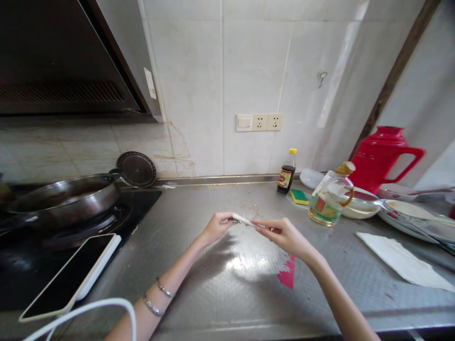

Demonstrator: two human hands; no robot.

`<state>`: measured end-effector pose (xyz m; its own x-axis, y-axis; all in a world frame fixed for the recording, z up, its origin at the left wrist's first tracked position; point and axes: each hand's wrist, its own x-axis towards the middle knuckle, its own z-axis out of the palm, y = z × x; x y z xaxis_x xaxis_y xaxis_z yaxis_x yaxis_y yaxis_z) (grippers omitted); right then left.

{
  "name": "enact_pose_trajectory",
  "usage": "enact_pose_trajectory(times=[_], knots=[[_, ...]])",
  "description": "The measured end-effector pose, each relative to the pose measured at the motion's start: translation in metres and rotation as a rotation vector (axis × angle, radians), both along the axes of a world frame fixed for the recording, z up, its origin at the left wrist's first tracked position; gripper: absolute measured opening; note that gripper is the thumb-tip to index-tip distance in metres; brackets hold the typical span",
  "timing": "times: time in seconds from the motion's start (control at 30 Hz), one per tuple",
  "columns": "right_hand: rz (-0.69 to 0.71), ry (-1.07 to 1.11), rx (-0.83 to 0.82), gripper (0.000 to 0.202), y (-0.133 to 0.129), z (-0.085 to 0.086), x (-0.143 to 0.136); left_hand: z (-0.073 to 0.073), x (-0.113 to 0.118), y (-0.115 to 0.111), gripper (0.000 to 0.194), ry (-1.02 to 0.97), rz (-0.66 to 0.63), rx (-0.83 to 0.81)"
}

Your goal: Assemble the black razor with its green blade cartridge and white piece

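Note:
A small, slim white object is held level above the metal counter, near the middle of the view. My left hand pinches its left end, where a bit of shiny metal shows. At its right end, the fingers and thumb of my right hand are closed on it. What exactly the object is cannot be made out. Below my right hand, a pink piece with a jagged edge lies flat on the counter.
At left are a pan on the stove and a phone with a white cable. Toward the right stand a dark sauce bottle, sponge, oil jug, red thermos, dishes and a white paper.

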<state>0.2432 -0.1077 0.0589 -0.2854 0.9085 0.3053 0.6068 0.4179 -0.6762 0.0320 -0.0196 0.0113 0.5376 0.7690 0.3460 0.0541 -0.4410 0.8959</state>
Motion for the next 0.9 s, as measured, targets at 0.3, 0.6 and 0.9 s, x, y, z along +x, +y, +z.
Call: enact_pose_trajectory(times=[0.3,0.6,0.9], knots=[[0.094,-0.016,0.004,0.041,0.004,-0.001,-0.002,0.0,-0.001,0.0,0.021,0.023,-0.019,0.049],[0.097,0.015,-0.014,0.039,0.003,0.001,0.005,-0.002,-0.001,0.003,0.024,0.007,0.0,0.021],[0.073,0.03,0.001,0.041,0.006,-0.004,0.007,-0.001,0.0,0.002,0.027,-0.011,-0.025,0.006]])
